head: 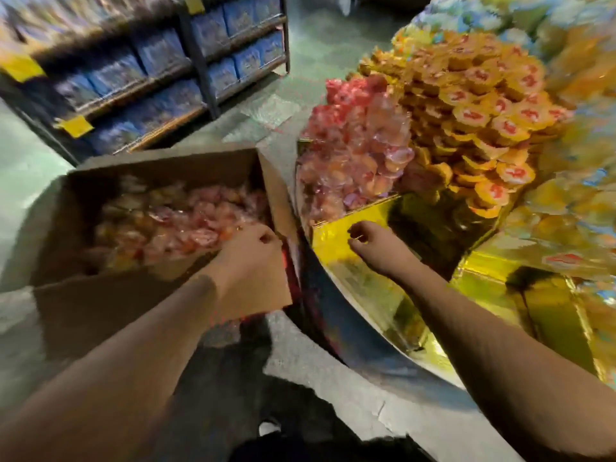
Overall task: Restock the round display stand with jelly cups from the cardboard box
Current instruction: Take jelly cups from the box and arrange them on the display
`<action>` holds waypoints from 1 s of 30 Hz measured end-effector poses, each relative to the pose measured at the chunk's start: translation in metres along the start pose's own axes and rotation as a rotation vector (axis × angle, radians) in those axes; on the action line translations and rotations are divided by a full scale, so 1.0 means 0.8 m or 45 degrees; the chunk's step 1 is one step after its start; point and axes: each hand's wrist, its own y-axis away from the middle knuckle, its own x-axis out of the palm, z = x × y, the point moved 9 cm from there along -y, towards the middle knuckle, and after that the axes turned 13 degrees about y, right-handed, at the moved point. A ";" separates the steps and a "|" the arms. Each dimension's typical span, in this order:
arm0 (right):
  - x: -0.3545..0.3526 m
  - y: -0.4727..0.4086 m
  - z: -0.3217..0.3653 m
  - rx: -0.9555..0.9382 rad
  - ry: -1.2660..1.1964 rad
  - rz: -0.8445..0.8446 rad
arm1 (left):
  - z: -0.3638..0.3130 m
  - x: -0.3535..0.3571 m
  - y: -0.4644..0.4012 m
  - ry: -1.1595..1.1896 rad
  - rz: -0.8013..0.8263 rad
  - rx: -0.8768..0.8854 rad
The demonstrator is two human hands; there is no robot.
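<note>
An open cardboard box (110,295) stands on the floor at the left, filled with pink and orange jelly cups (173,221). My left hand (251,253) reaches over its near right corner, fingers curled down among the cups; what it holds is hidden. The round display stand (360,288) with a shiny gold surface curves on the right. A heap of pink jelly cups (353,151) sits in one of its sections. My right hand (370,243) hovers over the bare gold part below that heap, fingers loosely curled, nothing visible in them.
Yellow cups with red-marked lids (483,121) are stacked beside the pink heap, and more yellow and blue packs fill the stand further right. A dark shelf rack (200,61) with blue packages stands behind the box. Grey floor (333,368) lies between box and stand.
</note>
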 end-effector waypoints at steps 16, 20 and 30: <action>0.254 -0.158 0.366 -0.454 0.237 0.516 | 0.335 -0.265 0.060 0.256 -0.437 -0.700; 0.303 -0.231 0.424 -0.469 0.277 0.600 | 0.398 -0.315 0.026 0.236 -0.499 -0.811; 0.382 -0.452 0.564 -0.417 0.374 0.516 | 0.529 -0.365 -0.079 0.163 -0.293 -1.133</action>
